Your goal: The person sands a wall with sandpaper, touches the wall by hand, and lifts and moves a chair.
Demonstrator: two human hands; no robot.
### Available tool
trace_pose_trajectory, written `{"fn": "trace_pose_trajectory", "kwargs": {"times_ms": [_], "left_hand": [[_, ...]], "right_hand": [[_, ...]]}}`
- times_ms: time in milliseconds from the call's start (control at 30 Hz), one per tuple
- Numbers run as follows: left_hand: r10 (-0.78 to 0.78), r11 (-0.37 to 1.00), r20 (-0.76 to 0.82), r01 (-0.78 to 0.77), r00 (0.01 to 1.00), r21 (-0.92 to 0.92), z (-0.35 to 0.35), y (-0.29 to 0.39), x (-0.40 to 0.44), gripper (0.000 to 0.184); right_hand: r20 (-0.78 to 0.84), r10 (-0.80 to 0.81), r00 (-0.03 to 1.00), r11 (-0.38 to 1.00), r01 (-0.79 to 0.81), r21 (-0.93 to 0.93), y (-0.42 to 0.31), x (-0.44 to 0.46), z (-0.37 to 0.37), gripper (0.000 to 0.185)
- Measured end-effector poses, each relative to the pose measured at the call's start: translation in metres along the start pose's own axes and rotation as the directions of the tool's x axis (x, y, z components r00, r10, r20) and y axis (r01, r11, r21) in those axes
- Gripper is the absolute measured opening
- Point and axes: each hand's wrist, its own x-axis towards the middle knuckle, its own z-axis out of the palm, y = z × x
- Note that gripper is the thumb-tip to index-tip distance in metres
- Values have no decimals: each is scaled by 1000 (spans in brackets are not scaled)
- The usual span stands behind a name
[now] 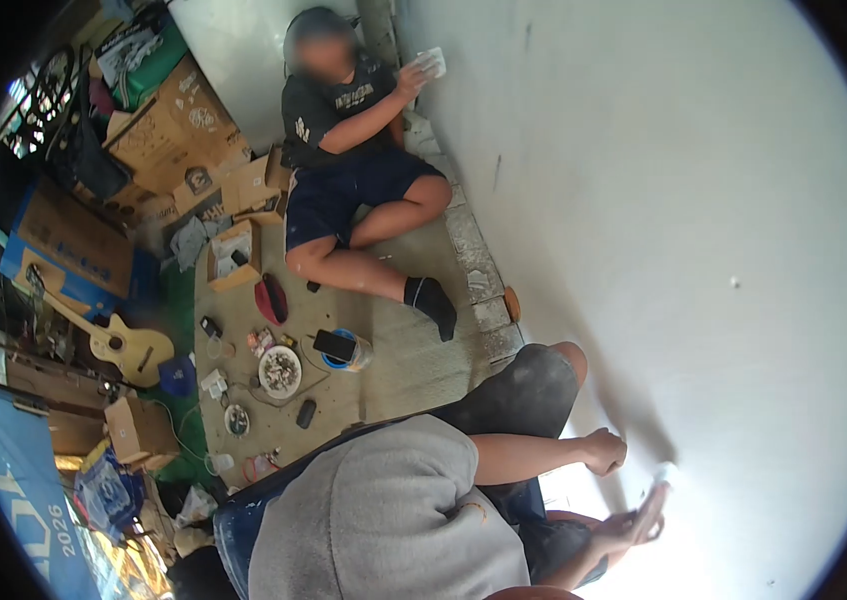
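My left hand [603,452] is closed in a fist in front of the white wall [683,200], the forearm stretched out from my grey sleeve. Nothing shows sticking out of its fingers. Lower down, my right hand [635,528] reaches up to the wall surface. Its fingers hold a small white object [665,475] against or very close to the wall; its exact kind is too blurred to tell. A dark shadow falls on the wall beside both hands. My bent knee [571,362] in dark shorts is above the left forearm.
Another person [343,130] sits on the floor by the wall, a white pad [430,62] in one raised hand. On the floor are a plate [280,372], a phone [334,346] on a tub, and cables. Boxes [178,125] and a guitar [131,350] stand at the left.
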Motion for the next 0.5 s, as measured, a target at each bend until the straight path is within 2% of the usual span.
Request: {"fn": "trace_pose_trajectory", "kwargs": {"times_ms": [33, 67, 100, 133, 200, 233, 300, 333, 367, 400, 433, 500], "left_hand": [[-48, 999, -28, 48, 998, -13, -7, 1, -5, 15], [-94, 995, -56, 93, 994, -26, -13, 2, -9, 15], [-83, 995, -87, 78, 993, -58, -16, -3, -13, 13], [-137, 988, -68, 131, 988, -75, -19, -7, -15, 11], [-189, 981, -149, 179, 971, -78, -23, -6, -23, 10], [-177, 983, -132, 169, 975, -64, -18, 0, -25, 10], [-166, 984, -333, 175, 928, -3, 3, 12, -33, 20], [-139, 987, -206, 152, 969, 50, 15, 21, -36, 34], [-165, 979, -24, 167, 986, 118, 26, 36, -42, 49], [-133, 974, -67, 143, 989, 174, 33, 61, -62, 66], [-158, 975, -45, 163, 986, 149, 46, 78, -76, 70], [-28, 994, 109, 16, 994, 106, 28, 117, -99, 65]], "right_hand": [[68, 76, 995, 992, -82, 94, -3, -8, 11, 42], [195, 232, 953, 956, -260, 138, -3, -16, 22, 36], [351, 288, 891, 805, -424, 416, 2, -19, 33, 34], [471, 324, 820, 732, -533, 424, 6, -25, 43, 33], [664, 271, 697, 798, -548, 249, 18, -35, 61, 27], [733, 299, 611, 818, -559, 133, 18, -39, 68, 26], [840, 345, 418, 846, -526, -86, 13, -41, 86, 23], [785, 168, 596, 948, -317, 38, 24, -66, 105, 25], [785, 166, 597, 932, -354, 72, 19, -75, 112, 25], [783, 174, 597, 909, -404, 105, 13, -78, 117, 25], [790, 183, 586, 888, -443, 124, 7, -80, 117, 25], [791, 184, 583, 856, -491, 163, -1, -81, 115, 25]]}}
